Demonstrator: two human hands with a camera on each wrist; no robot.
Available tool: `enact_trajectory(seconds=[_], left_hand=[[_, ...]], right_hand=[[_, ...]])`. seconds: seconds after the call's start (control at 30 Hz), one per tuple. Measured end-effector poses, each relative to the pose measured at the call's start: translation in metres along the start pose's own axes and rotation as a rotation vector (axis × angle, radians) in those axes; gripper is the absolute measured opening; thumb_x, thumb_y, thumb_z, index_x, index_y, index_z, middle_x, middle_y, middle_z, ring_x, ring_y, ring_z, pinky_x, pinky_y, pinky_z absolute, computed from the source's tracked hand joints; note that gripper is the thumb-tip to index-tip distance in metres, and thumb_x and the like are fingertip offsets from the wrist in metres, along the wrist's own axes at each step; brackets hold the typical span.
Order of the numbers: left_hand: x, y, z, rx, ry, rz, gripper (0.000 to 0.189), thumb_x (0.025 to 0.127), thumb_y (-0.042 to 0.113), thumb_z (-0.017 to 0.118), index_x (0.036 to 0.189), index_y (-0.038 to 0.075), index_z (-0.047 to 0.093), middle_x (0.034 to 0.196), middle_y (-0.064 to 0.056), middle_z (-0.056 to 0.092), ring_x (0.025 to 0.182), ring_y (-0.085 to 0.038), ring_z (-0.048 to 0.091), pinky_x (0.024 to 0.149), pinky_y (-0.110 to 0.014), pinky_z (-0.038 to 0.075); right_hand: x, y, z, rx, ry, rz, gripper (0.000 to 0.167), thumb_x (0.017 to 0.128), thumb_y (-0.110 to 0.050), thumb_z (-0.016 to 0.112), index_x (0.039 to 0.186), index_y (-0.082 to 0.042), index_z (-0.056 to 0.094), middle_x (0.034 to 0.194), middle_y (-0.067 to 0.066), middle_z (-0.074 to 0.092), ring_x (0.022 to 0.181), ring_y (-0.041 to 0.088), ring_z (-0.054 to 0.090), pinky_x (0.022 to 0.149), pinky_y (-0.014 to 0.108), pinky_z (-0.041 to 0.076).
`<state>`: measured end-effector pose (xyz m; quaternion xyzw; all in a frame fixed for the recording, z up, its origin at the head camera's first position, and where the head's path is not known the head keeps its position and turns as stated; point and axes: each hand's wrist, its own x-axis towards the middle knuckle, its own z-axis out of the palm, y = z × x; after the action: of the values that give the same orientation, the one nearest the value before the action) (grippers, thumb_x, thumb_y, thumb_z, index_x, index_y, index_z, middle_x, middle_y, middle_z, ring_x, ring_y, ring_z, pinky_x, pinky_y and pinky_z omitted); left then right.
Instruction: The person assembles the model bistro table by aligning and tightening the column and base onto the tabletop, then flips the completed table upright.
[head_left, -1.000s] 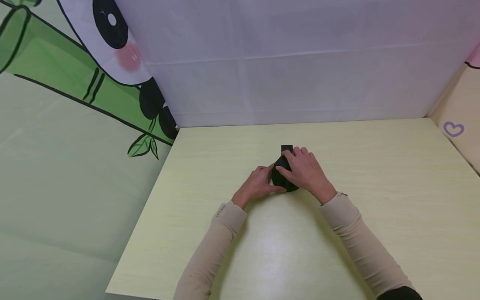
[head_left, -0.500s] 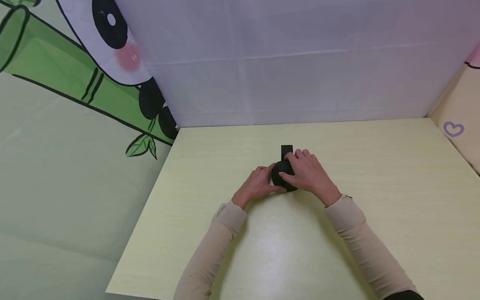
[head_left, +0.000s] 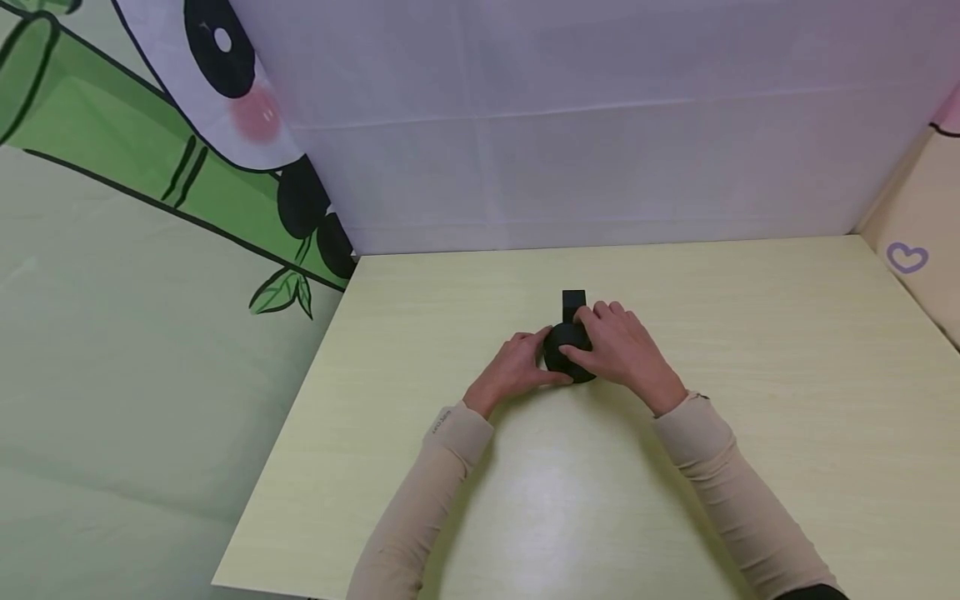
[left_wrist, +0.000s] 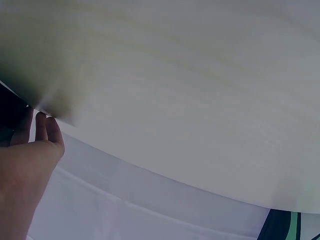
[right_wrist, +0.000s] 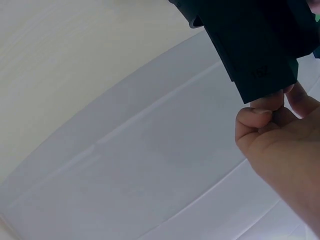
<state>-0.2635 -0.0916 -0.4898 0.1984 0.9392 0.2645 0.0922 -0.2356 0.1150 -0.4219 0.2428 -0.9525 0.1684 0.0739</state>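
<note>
A black object with a rounded front body (head_left: 566, 337) and a narrow rectangular block (head_left: 573, 302) behind it stands on the table; its kind is unclear. From its left side my left hand (head_left: 516, 367) grips it, thumb along the front and fingers round the back. My right hand (head_left: 621, 350) holds the other side, thumb on the rounded part and fingertips by the block. In the right wrist view, a dark angular piece (right_wrist: 255, 55) with faint markings is held by curled fingers (right_wrist: 250, 120). The left wrist view shows only a dark edge of the object (left_wrist: 11, 107) beside my fingertips.
The pale wooden table (head_left: 420, 317) reaches back to a lilac cloth wall (head_left: 570, 167). A green-and-white cartoon-print cloth (head_left: 150, 133) hangs at the left, and a cream panel with a purple heart (head_left: 907, 258) stands at the right.
My right hand has shifted slightly right and toward the front, uncovering more of the block and rounded top. The left hand and the object's place look the same.
</note>
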Motion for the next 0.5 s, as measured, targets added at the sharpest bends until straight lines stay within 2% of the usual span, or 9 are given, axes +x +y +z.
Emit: enact_trajectory(seconds=[0.27,0.5], left_hand=[[0.0001,-0.0002,-0.0005,-0.005,0.006,0.021,0.094,0.085,0.054,0.082,0.159,0.013,0.041,0.145,-0.008,0.057,0.138,-0.029,0.044,0.111,-0.044,0.04],[-0.0002,0.0001,-0.0003,0.003,0.006,0.018,0.094,0.086,0.052,0.083,0.16,0.013,0.04,0.145,-0.008,0.058,0.137,-0.029,0.045,0.111,-0.044,0.04]], right_hand=[[-0.0017,0.0001,-0.0002,0.004,0.013,0.022,0.047,0.092,-0.041,0.078,0.105,0.002,0.064,0.089,0.015,0.059,0.082,0.031,0.053,0.072,0.045,0.047],[-0.0041,-0.0016,0.0007,-0.003,0.025,0.009,0.044,0.092,-0.039,0.078,0.103,0.001,0.065,0.088,0.014,0.058,0.081,0.031,0.053,0.072,0.045,0.047]])
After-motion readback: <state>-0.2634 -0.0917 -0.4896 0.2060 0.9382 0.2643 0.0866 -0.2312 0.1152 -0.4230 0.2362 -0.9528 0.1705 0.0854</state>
